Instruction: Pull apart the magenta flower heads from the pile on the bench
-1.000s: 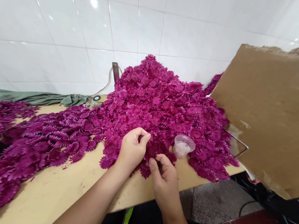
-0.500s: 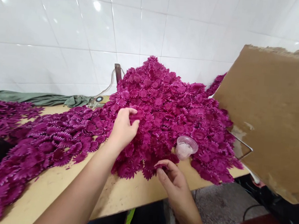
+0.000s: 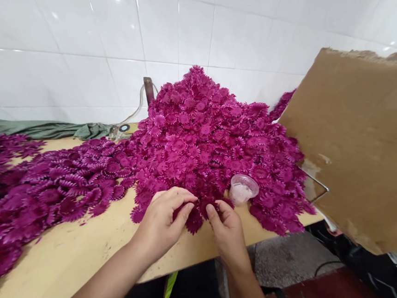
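My left hand (image 3: 169,218) is at the front edge of the flower pile, thumb and fingers curled together in a pinch, with magenta petals showing in the gap. It seems closed on a flower piece, mostly hidden by the fingers. Close beside it, my right hand (image 3: 228,228) pinches a dark magenta artificial flower (image 3: 208,209) by its right edge. The fingertips of both hands are a short way apart. Behind them rises a tall heap of magenta artificial flowers (image 3: 199,135). A clear plastic cup (image 3: 242,190) with whitish stuff inside stands just beyond my right hand.
More flower pieces (image 3: 63,188) spread along the left of the wooden table (image 3: 103,238). A big brown cardboard sheet (image 3: 355,144) leans at the right, near a bent metal rod (image 3: 316,189). Green cloth (image 3: 47,129) lies along the white tiled wall (image 3: 86,79).
My left hand has come down from the heap toward my right hand, its fingers closing. My right hand stays near the front of the pile. The view has shifted slightly.
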Available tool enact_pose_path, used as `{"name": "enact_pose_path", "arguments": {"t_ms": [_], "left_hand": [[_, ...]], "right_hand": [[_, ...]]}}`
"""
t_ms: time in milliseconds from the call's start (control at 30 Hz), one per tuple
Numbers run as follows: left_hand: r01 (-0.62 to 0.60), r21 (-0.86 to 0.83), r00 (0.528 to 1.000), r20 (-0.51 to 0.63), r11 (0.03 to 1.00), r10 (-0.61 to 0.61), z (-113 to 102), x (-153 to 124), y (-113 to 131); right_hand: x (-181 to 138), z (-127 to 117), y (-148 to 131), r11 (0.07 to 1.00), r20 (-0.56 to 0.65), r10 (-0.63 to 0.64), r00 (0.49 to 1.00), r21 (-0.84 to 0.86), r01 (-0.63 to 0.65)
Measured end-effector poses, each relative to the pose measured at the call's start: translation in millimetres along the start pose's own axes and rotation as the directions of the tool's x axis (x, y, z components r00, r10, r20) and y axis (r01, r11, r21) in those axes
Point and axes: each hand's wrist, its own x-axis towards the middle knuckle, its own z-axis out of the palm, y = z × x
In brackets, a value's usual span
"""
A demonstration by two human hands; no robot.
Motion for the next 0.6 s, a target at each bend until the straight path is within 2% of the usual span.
{"name": "enact_pose_path", "arguments": {"t_ms": [167, 233, 433, 600], "left_hand": [[0.008, -0.071, 0.999, -0.043, 0.997, -0.011, 8, -5, 6], [0.046, -0.088, 0.999, -0.021, 0.995, -0.048, 10, -4, 8], [0.22, -0.251, 0.973, 0.126, 0.943, -0.193, 13, 1, 7], [0.257, -0.157, 0.964, 0.105, 0.954, -0.242, 6, 4, 9]], "right_hand": [[0, 7, -2, 0.982, -0.054, -0.063, 0.997, -0.183, 0.052], [1, 9, -4, 0.976, -0.051, -0.053, 0.997, -0.214, 0.041], [3, 10, -6, 0.987, -0.027, -0.018, 0.999, -0.16, 0.013], [1, 10, -9, 0.99, 0.015, -0.07, 0.997, -0.124, 0.072]]}}
